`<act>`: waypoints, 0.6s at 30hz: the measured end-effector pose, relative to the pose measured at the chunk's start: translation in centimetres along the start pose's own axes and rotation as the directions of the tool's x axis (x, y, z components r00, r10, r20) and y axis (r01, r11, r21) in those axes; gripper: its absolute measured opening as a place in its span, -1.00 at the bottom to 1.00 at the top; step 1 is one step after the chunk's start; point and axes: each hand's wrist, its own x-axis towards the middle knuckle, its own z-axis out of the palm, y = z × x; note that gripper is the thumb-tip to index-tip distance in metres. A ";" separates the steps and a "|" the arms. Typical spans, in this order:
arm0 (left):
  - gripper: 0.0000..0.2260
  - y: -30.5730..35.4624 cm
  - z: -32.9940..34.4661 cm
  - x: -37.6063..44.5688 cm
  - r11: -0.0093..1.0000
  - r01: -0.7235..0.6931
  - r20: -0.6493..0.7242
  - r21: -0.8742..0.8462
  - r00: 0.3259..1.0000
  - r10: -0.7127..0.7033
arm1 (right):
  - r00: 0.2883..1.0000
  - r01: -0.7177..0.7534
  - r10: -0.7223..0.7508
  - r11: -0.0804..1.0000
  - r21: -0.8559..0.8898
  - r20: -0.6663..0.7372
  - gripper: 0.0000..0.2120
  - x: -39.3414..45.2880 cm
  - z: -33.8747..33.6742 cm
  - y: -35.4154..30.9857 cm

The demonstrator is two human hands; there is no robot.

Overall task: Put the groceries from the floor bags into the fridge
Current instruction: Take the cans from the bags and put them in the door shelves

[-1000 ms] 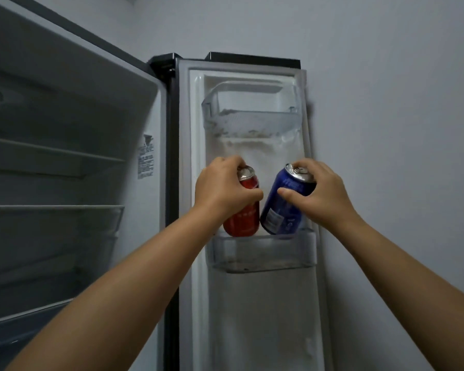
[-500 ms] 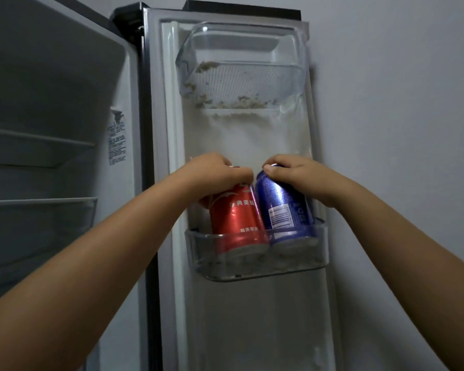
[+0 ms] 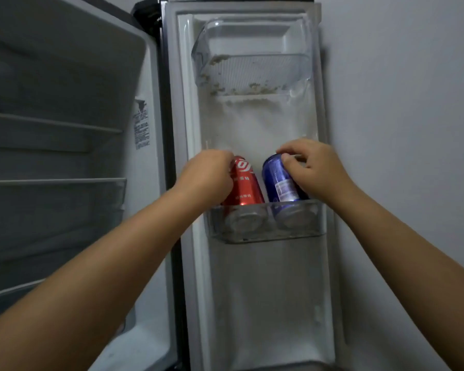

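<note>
**Two cans down in the door bin, the rest is anyone's guess**

So the red can (image 3: pixel 243 183) and the blue can (image 3: pixel 280 180) both sit in the clear door bin (image 3: pixel 265 234) at mid-frame on the open fridge door (image 3: pixel 252 303), bottoms visible through the plastic. They stand side by side with a slim gap between, both leaning back a bit toward the door panel. Left hand (image 3: pixel 208 178) is curled around the red can's upper side, right hand (image 3: pixel 312 170) has its fingers (image 3: pixel 287 158) pinching the blue can's rim. Neither hand has let go, so I'd call this placement nearly finished, just the release left.

Red can has white lettering, blue one a pale label patch; both look undented.

Upper door bin (image 3: pixel 252 68) at the top of the frame holds only crusty residue. Fridge shelves (image 3: pixel 54 180) on the left side show nothing on them. The floor bags aren't in frame, so how much is left I can't tell.
</note>
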 end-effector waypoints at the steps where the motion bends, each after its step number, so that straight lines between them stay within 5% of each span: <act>1: -0.70 -0.2 -0.2 -0.9 0.999 0.000 -0.033 0.043 0.999 0.001 | 0.998 0.061 -0.061 0.998 0.008 0.012 -0.61 -0.5 -0.3 -0.6; 4: -0.70 -0.8 -0.9 -4.0 0.988 0.041 -0.091 0.148 0.995 -0.027 | 0.973 0.204 -0.207 0.978 0.036 0.106 -0.58 -2.2 -0.5 -2.5; 9: -0.63 -2.1 -1.5 -11.3 0.920 0.199 -0.050 0.337 0.980 -0.193 | 0.950 0.240 -0.266 0.957 0.160 0.165 -0.62 -7.2 0.2 -6.1; 18: -0.69 -4.2 -3.6 -34.4 0.692 0.506 0.016 0.516 0.801 -0.598 | 0.806 -0.009 -0.320 0.835 0.550 0.499 -0.77 -23.5 2.3 -18.0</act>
